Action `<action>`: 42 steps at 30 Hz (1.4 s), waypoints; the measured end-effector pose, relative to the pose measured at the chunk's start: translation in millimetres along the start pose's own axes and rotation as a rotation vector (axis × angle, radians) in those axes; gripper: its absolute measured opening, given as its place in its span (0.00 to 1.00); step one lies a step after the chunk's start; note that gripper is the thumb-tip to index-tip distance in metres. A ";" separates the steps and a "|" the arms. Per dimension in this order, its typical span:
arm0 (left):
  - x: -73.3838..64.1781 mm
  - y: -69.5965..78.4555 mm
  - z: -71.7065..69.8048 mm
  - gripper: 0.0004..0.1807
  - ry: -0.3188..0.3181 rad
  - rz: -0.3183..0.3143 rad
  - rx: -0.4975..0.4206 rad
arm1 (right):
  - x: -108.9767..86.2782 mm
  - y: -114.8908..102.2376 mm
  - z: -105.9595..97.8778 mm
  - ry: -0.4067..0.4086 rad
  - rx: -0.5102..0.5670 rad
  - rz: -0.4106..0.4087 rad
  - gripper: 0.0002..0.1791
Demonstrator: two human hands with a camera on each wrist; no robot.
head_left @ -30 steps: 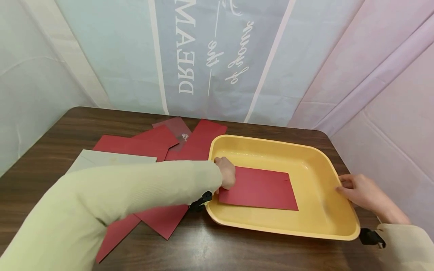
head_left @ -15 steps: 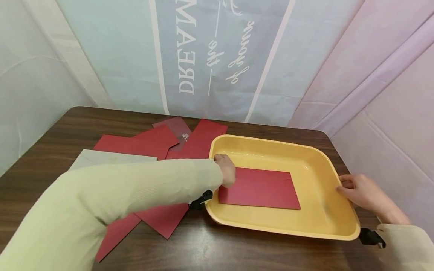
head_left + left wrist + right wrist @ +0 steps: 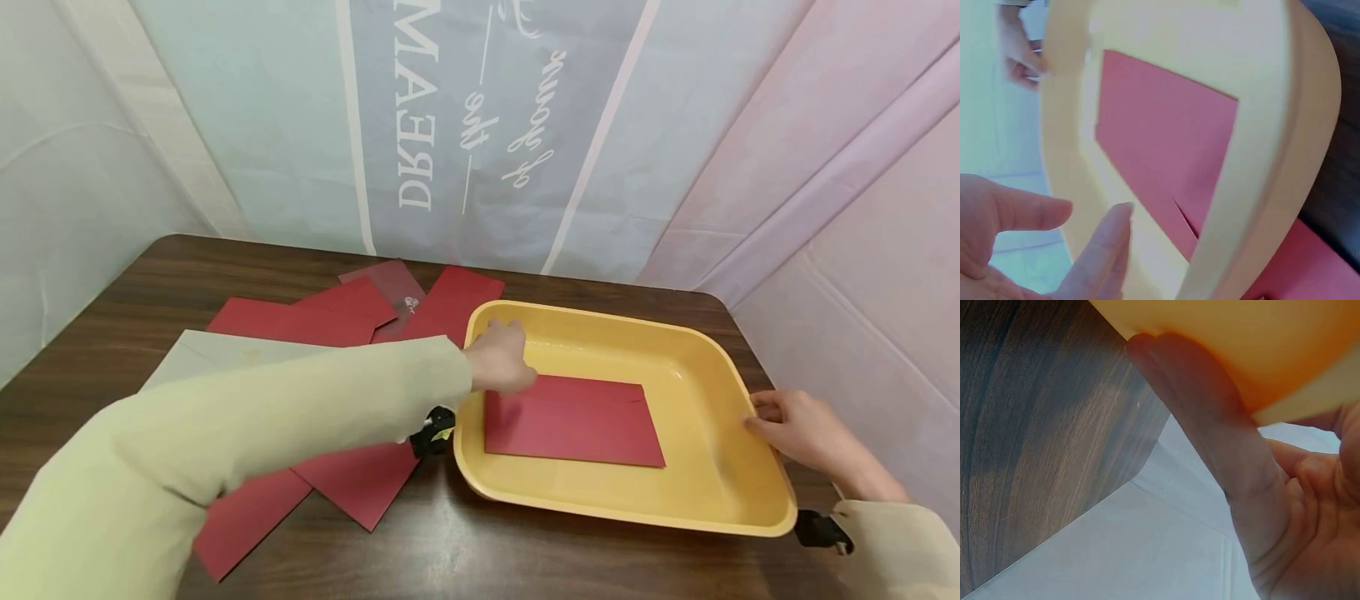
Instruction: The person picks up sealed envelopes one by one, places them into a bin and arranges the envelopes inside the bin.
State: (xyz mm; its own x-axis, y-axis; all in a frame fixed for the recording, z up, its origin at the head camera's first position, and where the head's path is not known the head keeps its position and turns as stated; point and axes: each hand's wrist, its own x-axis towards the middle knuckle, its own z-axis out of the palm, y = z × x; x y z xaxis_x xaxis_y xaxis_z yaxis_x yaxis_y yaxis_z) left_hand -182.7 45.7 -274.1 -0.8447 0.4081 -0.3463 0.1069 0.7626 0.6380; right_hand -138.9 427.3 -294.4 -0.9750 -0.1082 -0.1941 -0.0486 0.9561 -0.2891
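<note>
Inside a yellow plastic tray lies one red envelope, flat on the bottom toward the left end. My left hand hovers above the tray's left end, over the envelope's far left corner. In the left wrist view, its thumb and fingers are spread apart with nothing between them, away from the envelope. At the tray's right end, my right hand holds the rim, thumb inside and fingers outside. Up close in the right wrist view, the fingers press against the yellow wall.
Left of the tray, several red envelopes lie overlapping on the dark wood table. A pale grey envelope rests on top of them, partly behind my left sleeve. A translucent maroon one lies at the back. Fabric curtains surround the table.
My left hand has let go of the red envelope's left edge and risen slightly, its fingers opening out. The envelope stays on the tray bottom. My right hand keeps its hold on the rim.
</note>
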 end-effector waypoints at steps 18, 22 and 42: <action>-28.5 -55.0 8.3 0.08 0.344 0.267 -0.283 | 0.7 -2.7 -0.7 -0.030 0.001 0.020 0.26; -30.1 -62.0 4.1 0.08 0.385 0.283 -0.230 | 0.7 -2.5 -0.2 -0.052 0.025 0.038 0.27; -48.8 -113.7 -10.9 0.05 0.455 0.202 0.077 | 0.4 -4.5 -1.3 -0.055 0.034 0.040 0.25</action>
State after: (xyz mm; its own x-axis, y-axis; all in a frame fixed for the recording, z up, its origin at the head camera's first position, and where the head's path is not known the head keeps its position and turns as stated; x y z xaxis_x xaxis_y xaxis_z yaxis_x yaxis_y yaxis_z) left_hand -159.4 -66.4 -322.2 -0.9444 0.3041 0.1247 0.3156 0.7328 0.6029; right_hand -139.3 423.3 -291.9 -0.9627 -0.0862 -0.2566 -0.0020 0.9502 -0.3116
